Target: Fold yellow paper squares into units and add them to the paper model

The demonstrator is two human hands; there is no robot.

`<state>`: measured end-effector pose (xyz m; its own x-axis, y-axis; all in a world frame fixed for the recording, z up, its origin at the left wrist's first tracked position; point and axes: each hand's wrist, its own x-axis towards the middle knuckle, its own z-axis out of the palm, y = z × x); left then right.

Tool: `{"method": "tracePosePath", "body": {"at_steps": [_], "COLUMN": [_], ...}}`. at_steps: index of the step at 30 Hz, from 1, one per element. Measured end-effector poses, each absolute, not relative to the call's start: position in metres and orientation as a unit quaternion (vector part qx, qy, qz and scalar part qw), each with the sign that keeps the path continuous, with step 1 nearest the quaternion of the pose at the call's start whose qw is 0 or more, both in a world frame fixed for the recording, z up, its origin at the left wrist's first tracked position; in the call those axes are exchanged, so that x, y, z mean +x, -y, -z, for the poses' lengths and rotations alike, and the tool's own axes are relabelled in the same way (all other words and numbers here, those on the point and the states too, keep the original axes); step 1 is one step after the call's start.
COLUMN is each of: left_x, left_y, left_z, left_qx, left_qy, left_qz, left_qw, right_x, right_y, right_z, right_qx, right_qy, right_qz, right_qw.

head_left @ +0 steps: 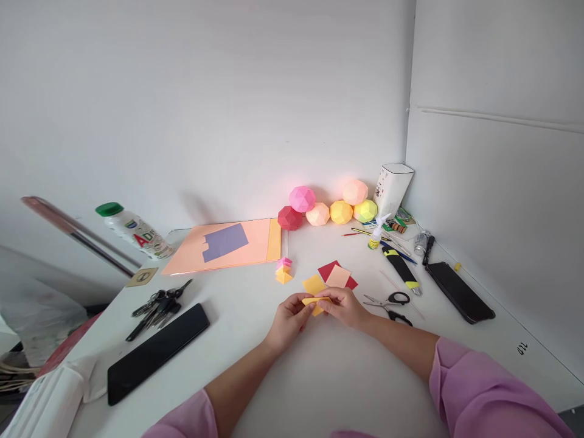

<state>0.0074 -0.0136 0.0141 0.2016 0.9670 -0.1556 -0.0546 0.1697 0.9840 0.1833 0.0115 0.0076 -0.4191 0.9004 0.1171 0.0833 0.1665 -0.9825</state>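
Note:
Between both hands is a small folded piece of yellow-orange paper point(316, 303). My left hand point(289, 317) pinches its left side and my right hand point(347, 306) pinches its right side. Just beyond the fingers lie a flat yellow square point(314, 284), a peach square point(338, 277) and red paper point(327, 269) partly under the peach one. Small folded pieces, pink point(284, 263) and yellow point(283, 276), stand in a cluster a little farther back to the left.
Several faceted paper balls point(341, 212) line the back wall. Scissors point(393, 298), a cutter point(401, 269) and a glue bottle point(375, 236) lie or stand right. Peach sheets point(260, 234), keys point(159, 307), a black phone point(157, 353) and a white bottle point(137, 231) are left.

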Motion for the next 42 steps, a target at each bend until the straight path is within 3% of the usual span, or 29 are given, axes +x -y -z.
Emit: {"method": "tracePosePath", "body": {"at_steps": [42], "left_x": [0.0079], "left_y": [0.0178], "left_z": [-0.0201], "left_qx": [0.493], "left_qy": [-0.467], "left_qz": [-0.422], "left_qw": [0.600], "right_x": [0.1844], "right_y": [-0.0110], "right_z": [-0.0125], "right_qx": [-0.378], "right_qy": [0.636], "right_qz": [-0.567], "right_qw": [0.362]}}
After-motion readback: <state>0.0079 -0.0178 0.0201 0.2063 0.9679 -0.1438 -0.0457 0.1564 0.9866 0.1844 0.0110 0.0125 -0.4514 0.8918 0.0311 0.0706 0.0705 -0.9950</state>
